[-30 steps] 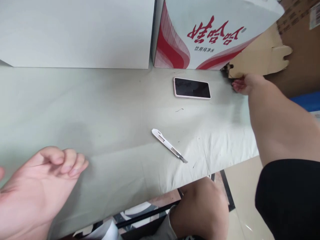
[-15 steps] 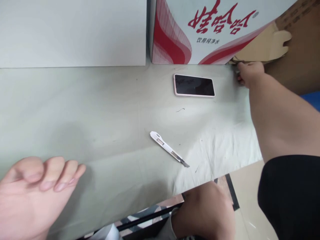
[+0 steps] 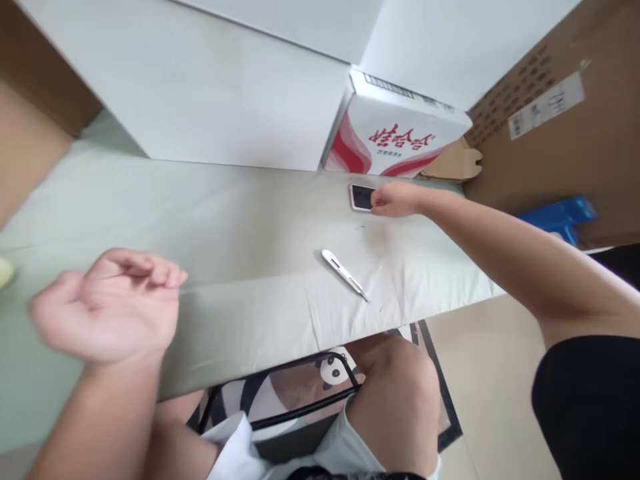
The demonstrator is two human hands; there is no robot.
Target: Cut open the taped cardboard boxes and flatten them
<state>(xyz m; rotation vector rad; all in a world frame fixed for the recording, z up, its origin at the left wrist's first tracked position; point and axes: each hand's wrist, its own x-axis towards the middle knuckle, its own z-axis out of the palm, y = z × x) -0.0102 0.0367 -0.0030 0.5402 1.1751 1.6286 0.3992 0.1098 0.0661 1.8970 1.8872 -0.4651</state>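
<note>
My left hand (image 3: 120,300) rests palm up over the left part of the table, fingers loosely bent and thumb apart, holding nothing. My right hand (image 3: 395,199) is closed, with its fingers curled, in front of the right end of a smartphone (image 3: 361,197) with a dark screen and pale pink case. What the fingers hold, if anything, is hidden, and I cannot tell whether they touch the phone. A white utility knife (image 3: 344,273) lies nearer the front edge, its blade end toward the lower right.
Pale cloth covers the table (image 3: 240,233). Along the back stand a large white box (image 3: 240,107) and a red-and-white water carton (image 3: 395,137). Folded cardboard (image 3: 450,163) sits beside a big brown box (image 3: 560,133). Something blue (image 3: 560,217) is at the right.
My right hand has come from the cardboard at the back right to the phone's right end. My left hand has turned palm up and its fingers have loosened. The view has widened.
</note>
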